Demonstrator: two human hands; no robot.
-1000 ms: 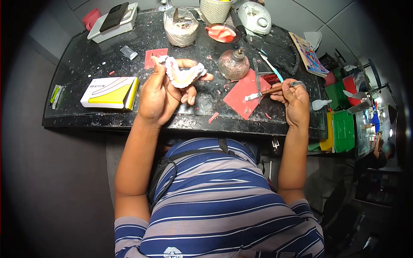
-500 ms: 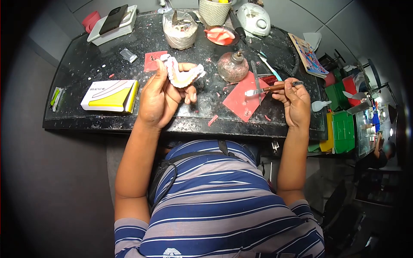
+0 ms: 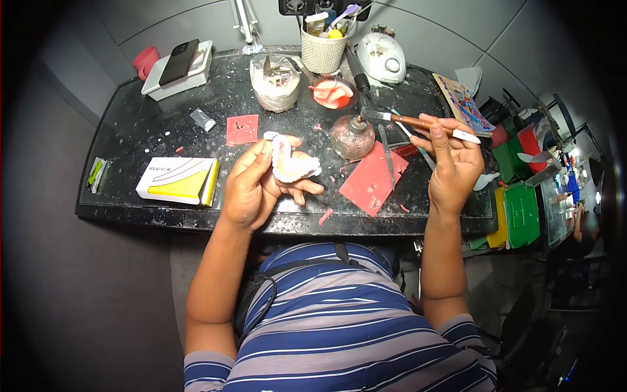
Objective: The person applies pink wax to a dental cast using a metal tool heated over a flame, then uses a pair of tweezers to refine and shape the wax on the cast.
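My left hand (image 3: 247, 191) is closed around a white dental cast (image 3: 297, 167), a horseshoe-shaped arch with a pinkish inner band, held above the bench. Between the fingers of my right hand (image 3: 452, 162) is a wax knife (image 3: 413, 121) with a brown handle and a white butt end. Its metal blade points left, right at the top of a round glass spirit lamp (image 3: 353, 138). No flame shows there. Below the lamp lies a pink wax sheet (image 3: 371, 186), with a thin metal instrument (image 3: 390, 160) across its right side. A smaller wax square (image 3: 242, 130) lies beyond my left hand.
On the black bench (image 3: 274, 219), a yellow-white box (image 3: 176, 179) sits left. Behind are a phone (image 3: 179, 62) on a white tray, a plastic-lined tub (image 3: 275, 88), a dish of pink wax (image 3: 333, 93), a tool basket (image 3: 323, 55) and a white machine (image 3: 381, 59). Wax scraps are scattered about.
The wax knife has moved from over the pink sheet up to the lamp's top. My left hand has turned the cast slightly. The view has tilted up, showing more of the wall.
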